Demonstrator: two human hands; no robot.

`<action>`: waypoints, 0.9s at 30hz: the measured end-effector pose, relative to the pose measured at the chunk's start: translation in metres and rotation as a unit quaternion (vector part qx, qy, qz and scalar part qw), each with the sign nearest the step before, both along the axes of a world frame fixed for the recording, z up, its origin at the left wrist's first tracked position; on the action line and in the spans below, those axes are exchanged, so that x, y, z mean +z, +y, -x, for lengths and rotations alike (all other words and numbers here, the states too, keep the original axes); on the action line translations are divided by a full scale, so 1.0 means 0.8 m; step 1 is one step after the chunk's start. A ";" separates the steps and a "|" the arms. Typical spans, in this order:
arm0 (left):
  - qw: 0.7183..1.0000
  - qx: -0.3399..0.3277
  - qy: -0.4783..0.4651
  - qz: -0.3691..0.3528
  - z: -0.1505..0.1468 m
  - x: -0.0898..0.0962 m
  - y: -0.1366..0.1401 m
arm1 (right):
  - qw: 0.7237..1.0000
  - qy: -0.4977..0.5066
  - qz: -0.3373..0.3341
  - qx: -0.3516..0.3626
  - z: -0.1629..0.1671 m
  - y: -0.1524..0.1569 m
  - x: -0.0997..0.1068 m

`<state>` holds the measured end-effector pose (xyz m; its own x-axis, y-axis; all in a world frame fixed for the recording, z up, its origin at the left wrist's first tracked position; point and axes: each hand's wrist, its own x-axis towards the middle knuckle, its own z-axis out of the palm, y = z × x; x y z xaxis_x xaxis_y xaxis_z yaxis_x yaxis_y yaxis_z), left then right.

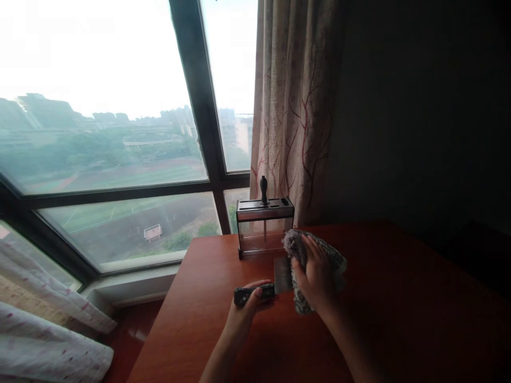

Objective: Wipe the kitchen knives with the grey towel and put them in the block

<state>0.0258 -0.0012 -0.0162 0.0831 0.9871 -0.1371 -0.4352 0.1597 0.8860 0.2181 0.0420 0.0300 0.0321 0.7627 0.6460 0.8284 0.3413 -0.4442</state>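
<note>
My left hand (pixel 253 299) is closed round the black handle of a kitchen knife (pixel 283 275) with a broad, cleaver-like blade. The blade points to the right, and its far part is hidden by a patterned grey cloth (pixel 333 254). My right hand (pixel 315 274) grips this cloth and presses it against the blade, the fingers bent over a bunched, fluffy fold. Just beyond both hands stands a clear-sided knife block (pixel 265 210) with a slotted dark top. One tool with a black handle (pixel 263 189) stands upright in it, its thin shaft visible through the side.
Everything rests over a reddish-brown wooden table (pixel 207 276). Behind it hangs a patterned curtain (pixel 295 106) beside a large window (pixel 120 133) with dark frames. Another curtain (pixel 51 340) hangs at lower left, past the table's left edge. The right side is very dark.
</note>
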 end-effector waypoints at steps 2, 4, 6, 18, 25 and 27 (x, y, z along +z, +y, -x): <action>1.000 -0.003 0.018 -0.012 -0.002 0.000 0.000 | 0.998 0.049 -0.006 -0.027 -0.012 0.006 0.002; 0.999 -0.004 0.032 -0.026 -0.004 -0.001 0.000 | 0.995 0.087 -0.007 -0.052 -0.018 0.009 0.006; 0.999 -0.002 0.039 -0.038 -0.007 -0.002 0.000 | 0.994 0.087 -0.006 -0.066 -0.014 0.008 0.010; 0.999 0.027 0.017 -0.025 -0.003 0.002 0.000 | 0.988 0.062 0.129 0.064 0.023 -0.008 0.013; 0.999 0.005 -0.026 -0.023 0.008 0.006 -0.001 | 0.966 -0.101 0.174 0.164 -0.028 -0.011 0.053; 0.999 -0.017 -0.021 -0.023 0.009 0.006 -0.003 | 0.959 -0.151 0.191 0.147 -0.031 -0.011 0.062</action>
